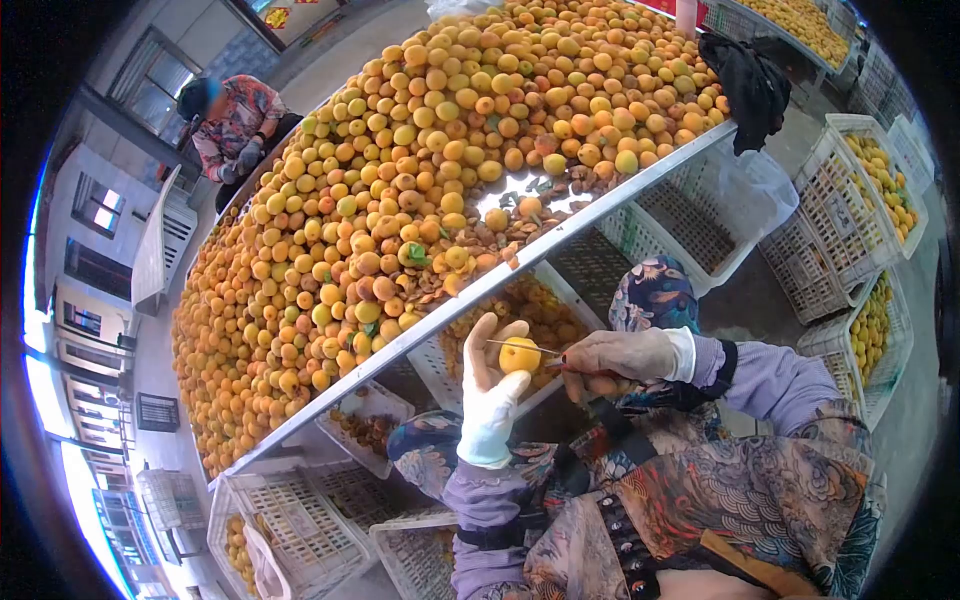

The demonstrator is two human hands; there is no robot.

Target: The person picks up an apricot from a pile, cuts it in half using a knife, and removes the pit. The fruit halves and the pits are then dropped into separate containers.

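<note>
My left hand (488, 388), in a white glove, holds a yellow apricot (519, 356) between thumb and fingers. My right hand (628, 357), gloved too, grips a small knife (547, 350). Its thin blade lies across the upper part of the apricot. Both hands are in front of the table's metal edge (430, 338), over a crate (433, 372) that contains cut orange fruit.
Apricots (400, 190) are heaped over the sloping table, with brown scraps near its edge. Crates stand below, including a fruit-filled one (870, 240) at right. Another person (240, 125) sits across the table. A black cloth (745, 85) hangs over the corner.
</note>
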